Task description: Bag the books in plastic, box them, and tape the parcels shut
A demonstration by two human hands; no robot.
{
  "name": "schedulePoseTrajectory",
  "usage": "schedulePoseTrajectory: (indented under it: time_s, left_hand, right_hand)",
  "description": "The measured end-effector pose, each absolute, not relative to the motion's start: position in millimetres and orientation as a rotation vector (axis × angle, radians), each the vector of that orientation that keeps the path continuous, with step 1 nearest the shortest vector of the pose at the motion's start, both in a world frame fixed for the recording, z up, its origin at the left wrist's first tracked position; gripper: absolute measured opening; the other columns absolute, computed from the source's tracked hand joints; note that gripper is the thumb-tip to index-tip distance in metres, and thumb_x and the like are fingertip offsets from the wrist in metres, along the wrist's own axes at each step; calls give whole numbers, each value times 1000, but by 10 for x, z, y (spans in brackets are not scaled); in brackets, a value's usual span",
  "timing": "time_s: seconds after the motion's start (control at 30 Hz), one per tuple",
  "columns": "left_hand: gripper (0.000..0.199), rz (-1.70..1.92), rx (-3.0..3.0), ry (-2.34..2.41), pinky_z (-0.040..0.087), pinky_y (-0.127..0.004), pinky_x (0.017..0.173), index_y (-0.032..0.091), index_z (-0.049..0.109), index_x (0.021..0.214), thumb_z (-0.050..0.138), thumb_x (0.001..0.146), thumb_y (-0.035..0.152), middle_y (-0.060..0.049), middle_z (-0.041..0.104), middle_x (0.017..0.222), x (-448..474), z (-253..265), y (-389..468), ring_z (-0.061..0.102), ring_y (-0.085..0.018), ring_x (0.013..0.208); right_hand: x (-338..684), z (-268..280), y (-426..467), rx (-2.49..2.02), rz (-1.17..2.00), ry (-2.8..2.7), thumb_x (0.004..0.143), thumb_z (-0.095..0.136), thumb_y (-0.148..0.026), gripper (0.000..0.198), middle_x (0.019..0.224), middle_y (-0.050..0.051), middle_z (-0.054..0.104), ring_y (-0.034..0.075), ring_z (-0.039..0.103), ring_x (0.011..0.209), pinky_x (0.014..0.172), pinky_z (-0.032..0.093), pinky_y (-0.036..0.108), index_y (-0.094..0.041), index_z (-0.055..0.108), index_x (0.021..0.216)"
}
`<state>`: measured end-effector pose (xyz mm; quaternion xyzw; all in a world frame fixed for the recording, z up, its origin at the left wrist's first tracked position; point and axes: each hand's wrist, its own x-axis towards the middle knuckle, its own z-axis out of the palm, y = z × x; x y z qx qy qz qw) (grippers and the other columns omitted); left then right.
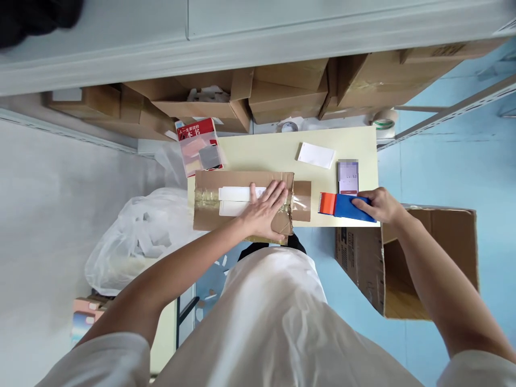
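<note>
My left hand (266, 212) lies flat with spread fingers on a closed cardboard box (205, 215), partly over the white labels (234, 201) on its top. Shiny tape runs along the box, and a cardboard flap (302, 209) sticks out at its right end. At the table's right front edge, my right hand (379, 204) grips a blue tape dispenser (349, 207), thumb on top. Its orange end, with a toothed edge, points left toward the flap. Just behind the dispenser lies a phone (348, 174) with a lit screen.
On the pale table (262, 148) are a red book (197, 129) with small packets and a white card (316, 155). Cardboard boxes (286, 91) and tape rolls (385, 119) stand behind. An open carton (451, 242) is at right, a plastic bag (121, 236) at left. A shelf (258, 43) overhangs.
</note>
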<state>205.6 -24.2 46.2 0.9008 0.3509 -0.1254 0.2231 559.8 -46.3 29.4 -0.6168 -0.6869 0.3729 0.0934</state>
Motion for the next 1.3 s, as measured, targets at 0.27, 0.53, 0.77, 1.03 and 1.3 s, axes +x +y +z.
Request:
schedulePoseTrajectory:
  time_s: [0.27, 0.53, 0.77, 1.03, 1.3]
  left_hand:
    - [114, -500, 2576, 1046, -1, -72, 106, 26, 45, 142, 80, 42, 69, -13, -2, 162, 2430, 758, -327, -12, -51, 141]
    - [112, -395, 2500, 1233, 8, -77, 102, 17, 54, 133, 70, 43, 81, -19, -5, 160, 2519, 669, -475, -13, -52, 141]
    - [127, -147, 2450, 1249, 7, -74, 105, 23, 13, 154, 61, 54, 85, -23, -5, 159, 2277, 728, -486, -1, -50, 143]
    - [87, -69, 2442, 1593, 14, -69, 108, 17, 24, 152, 46, 83, 67, -22, 9, 159, 1415, 703, -586, 9, -45, 145]
    - [85, 246, 2003, 2082, 24, -67, 107, 9, 19, 151, 45, 87, 57, -27, 16, 156, 366, 589, -739, 17, -42, 144]
  right_hand:
    - [4419, 881, -279, -2393, 627, -2495, 89, 40, -55, 55, 77, 19, 68, 29, 66, 76, 66, 44, 34, -11, 71, 85]
    - [4123, 631, -644, -2504, 641, -2214, 92, 43, -46, 44, 86, 19, 70, 29, 67, 80, 67, 41, 32, -11, 70, 88]
    - [4404, 241, -1151, -2578, 667, -1557, 92, 38, -34, 30, 86, 12, 68, 24, 62, 79, 65, 38, 29, -15, 61, 98]
    - [4149, -333, -1214, -2562, 727, -1587, 85, 42, -10, 27, 98, 18, 64, 27, 61, 92, 76, 43, 34, -6, 52, 110]
    - [3994, -441, -1199, -2574, 751, -1610, 83, 51, -11, 42, 108, 23, 62, 30, 62, 103, 88, 45, 37, -2, 51, 124]
